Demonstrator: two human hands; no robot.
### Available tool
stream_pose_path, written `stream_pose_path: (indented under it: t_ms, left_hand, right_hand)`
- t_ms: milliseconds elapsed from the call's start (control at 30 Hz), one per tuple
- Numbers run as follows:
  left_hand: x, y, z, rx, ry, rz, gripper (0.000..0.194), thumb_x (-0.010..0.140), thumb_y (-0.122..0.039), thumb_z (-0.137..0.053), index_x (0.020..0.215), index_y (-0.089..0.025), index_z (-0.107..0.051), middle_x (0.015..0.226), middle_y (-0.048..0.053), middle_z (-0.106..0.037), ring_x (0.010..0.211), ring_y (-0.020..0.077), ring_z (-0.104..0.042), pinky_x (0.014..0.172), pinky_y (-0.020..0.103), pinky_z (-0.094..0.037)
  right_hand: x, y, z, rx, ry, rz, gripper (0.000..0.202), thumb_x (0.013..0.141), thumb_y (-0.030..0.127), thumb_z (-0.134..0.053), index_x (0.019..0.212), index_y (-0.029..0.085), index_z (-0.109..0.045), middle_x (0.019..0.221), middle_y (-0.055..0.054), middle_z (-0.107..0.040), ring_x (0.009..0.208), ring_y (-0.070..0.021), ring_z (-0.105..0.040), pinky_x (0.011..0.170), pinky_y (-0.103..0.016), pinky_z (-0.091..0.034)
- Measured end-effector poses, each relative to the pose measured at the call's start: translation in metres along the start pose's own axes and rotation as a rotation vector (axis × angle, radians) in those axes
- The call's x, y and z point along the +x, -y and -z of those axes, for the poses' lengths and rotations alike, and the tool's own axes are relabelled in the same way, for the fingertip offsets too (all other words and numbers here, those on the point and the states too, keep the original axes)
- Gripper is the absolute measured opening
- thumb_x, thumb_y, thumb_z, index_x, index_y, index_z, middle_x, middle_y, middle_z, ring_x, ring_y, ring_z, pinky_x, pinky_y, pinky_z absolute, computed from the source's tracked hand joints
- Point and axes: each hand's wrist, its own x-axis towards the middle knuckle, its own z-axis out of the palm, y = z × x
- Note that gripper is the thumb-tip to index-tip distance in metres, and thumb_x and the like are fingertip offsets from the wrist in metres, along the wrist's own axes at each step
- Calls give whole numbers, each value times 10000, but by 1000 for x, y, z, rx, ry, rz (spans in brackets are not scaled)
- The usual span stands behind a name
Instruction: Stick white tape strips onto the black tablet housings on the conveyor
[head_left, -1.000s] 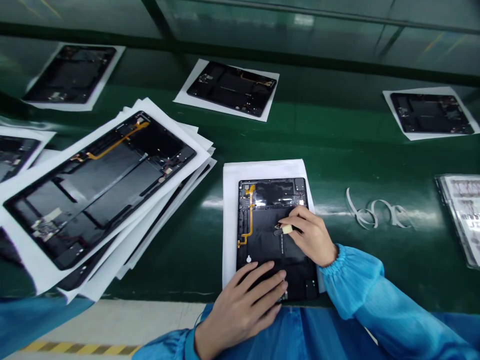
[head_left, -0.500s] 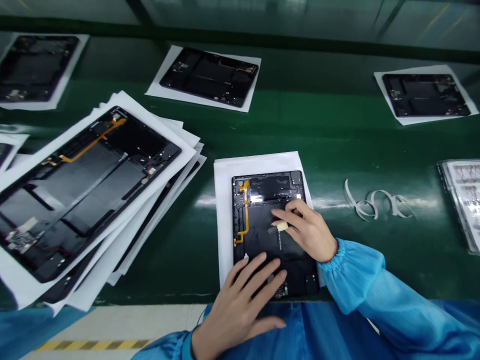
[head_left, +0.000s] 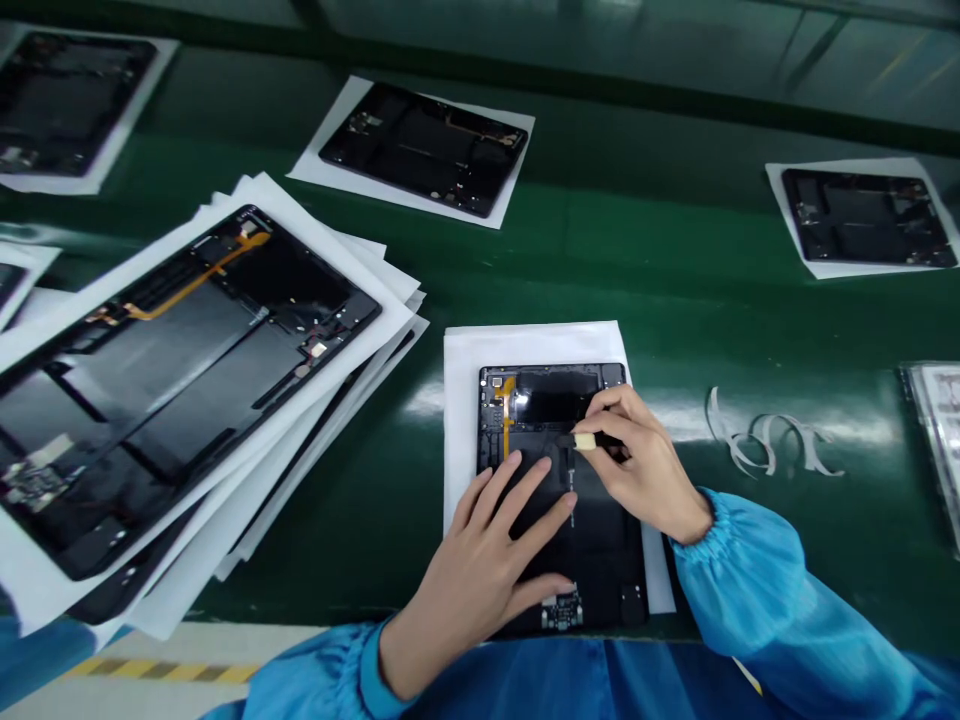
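A black tablet housing lies on white sheets in front of me, its inside facing up, with an orange flex cable along its left side. My left hand rests on the housing with fingers spread, its thumb by a small circuit board. Between the thumb and fingers of my right hand is a small black piece with a cream tab, just over the housing's upper middle. Whether that piece touches the housing I cannot tell.
At left stands a stack of tablet housings interleaved with white sheets. More housings lie along the back, one at centre and one at right. Curled white strips lie right of my work, near a clear tray.
My left hand has slid up the housing, uncovering the small circuit board. My right hand has moved slightly towards the housing's top with the piece. The whole view has shifted a little.
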Motion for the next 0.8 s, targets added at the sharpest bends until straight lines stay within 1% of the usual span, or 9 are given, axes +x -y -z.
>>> stream_pose_path:
  t_ms: [100, 167, 233, 300, 400, 500, 600, 800]
  left_hand:
    - [-1, 1, -1, -24, -4, 13, 548, 907, -581, -539, 1375, -296, -543, 1446, 107, -494, 1387, 350, -354, 1096, 464, -313]
    - [0, 1, 0, -28, 3, 11, 539, 908, -579, -541, 1369, -300, -548, 1442, 100, -502, 1390, 347, -354, 1093, 457, -323]
    - [1, 2, 1, -28, 2, 7, 529, 912, -569, -544, 1366, -298, -551, 1434, 97, -512, 1394, 348, -348, 1087, 453, -330]
    - [2, 3, 1, -28, -2, 8, 521, 915, -563, -544, 1365, -300, -552, 1431, 95, -516, 1392, 346, -351, 1083, 451, -335]
    - [0, 3, -3, -23, -9, 13, 525, 909, -566, -555, 1361, -298, -556, 1434, 89, -518, 1388, 341, -359, 1094, 446, -328]
    - [-1, 2, -7, -25, -41, 13, 506, 918, -561, -545, 1344, -290, -574, 1430, 73, -527, 1393, 332, -354, 1121, 441, -287]
    - [0, 1, -6, -29, -54, 10, 455, 946, -523, -520, 1325, -283, -592, 1422, 63, -538, 1397, 324, -350, 1133, 425, -254]
    - [4, 0, 1, -36, -43, 12, 379, 972, -434, -516, 1302, -275, -615, 1388, 81, -562, 1361, 312, -409, 1109, 400, -278]
  right_hand:
    - [-4, -1, 2, 113, -13, 6, 190, 809, 25, -577, 863, 181, -671, 973, -47, -527, 758, -121, -568, 592, -234, -494]
    - [-7, -1, 3, 173, -16, -4, 145, 815, 61, -621, 838, 191, -681, 950, -37, -524, 740, -117, -561, 550, -221, -471]
    - [-8, -2, 3, 182, -28, -16, 100, 824, 107, -657, 824, 201, -691, 933, -30, -522, 718, -114, -550, 528, -222, -454]
    - [-7, -4, 0, 131, -54, -6, 96, 839, 123, -648, 841, 205, -698, 943, -31, -520, 702, -112, -540, 541, -236, -459]
    - [-4, -8, -7, -23, -95, 32, 181, 855, 75, -560, 879, 192, -696, 991, -49, -520, 687, -110, -532, 595, -271, -487]
    - [-3, -11, -12, -132, -97, 48, 236, 839, 42, -504, 888, 186, -686, 1027, -64, -521, 693, -115, -533, 618, -283, -509]
    - [-4, -12, -12, -169, -86, 50, 252, 823, 38, -493, 898, 191, -678, 1049, -68, -521, 712, -123, -538, 639, -284, -528]
    - [-4, -11, -12, -193, -66, 48, 258, 814, 38, -484, 902, 185, -677, 1037, -70, -532, 718, -130, -544, 632, -281, -527]
